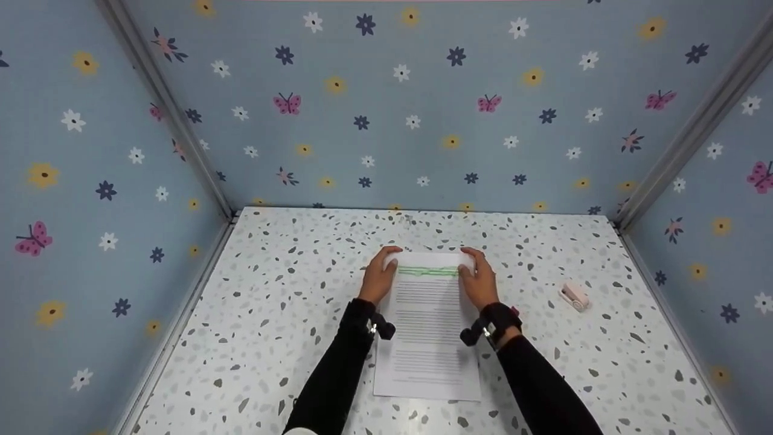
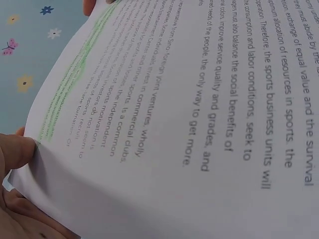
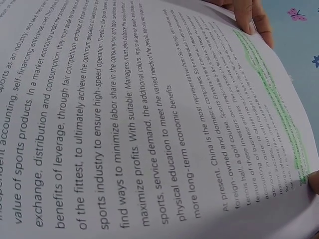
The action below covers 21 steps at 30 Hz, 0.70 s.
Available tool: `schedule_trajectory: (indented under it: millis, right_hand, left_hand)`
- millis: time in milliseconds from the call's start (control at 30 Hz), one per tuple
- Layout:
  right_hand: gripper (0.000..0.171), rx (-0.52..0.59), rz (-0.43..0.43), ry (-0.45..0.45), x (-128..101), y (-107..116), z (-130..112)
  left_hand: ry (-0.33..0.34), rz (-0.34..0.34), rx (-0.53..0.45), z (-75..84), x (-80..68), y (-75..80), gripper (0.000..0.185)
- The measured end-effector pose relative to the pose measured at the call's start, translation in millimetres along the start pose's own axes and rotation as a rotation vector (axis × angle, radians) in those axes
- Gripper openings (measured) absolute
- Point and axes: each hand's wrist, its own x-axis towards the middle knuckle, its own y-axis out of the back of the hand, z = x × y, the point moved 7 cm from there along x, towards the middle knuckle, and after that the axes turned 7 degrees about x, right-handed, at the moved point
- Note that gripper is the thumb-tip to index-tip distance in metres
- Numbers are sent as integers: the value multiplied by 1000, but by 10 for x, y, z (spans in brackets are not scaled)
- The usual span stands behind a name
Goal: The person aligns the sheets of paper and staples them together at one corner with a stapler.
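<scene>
The paper (image 1: 427, 329) lies flat on the table (image 1: 290, 302), w/ its far edge curled up btwn the 2 hands: left hand (image 1: 378, 277) pinches the far left corner, right hand (image 1: 479, 279) pinches the far right one. A green mark (image 1: 427, 271) runs across the lines near that edge. You can read "sports business units" & "value of sports products" on it; a small pink thing (image 1: 574, 296) sits well off to the right.

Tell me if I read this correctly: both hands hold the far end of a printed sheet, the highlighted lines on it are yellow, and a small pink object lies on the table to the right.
Not quite: the highlighted lines are green, not yellow, as the head view and both wrist views show. The rest stands: the left hand and right hand hold the far end of the printed sheet, and a small pink object lies on the table to the right.
</scene>
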Motion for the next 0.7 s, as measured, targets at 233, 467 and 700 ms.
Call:
schedule_trajectory:
  millis: [233,467,700]
  right_hand:
    - [62,157,28,-227,-33,82,187]
    - [46,368,15,-367,-146,27,457]
    - [33,283,48,-307,-215,-31,497]
  left_hand:
    - [-24,21,-9,26,-10,42,29]
    - [-15,70,-59,32,-10,62,29]
    - [8,105,-65,19,-5,42,28]
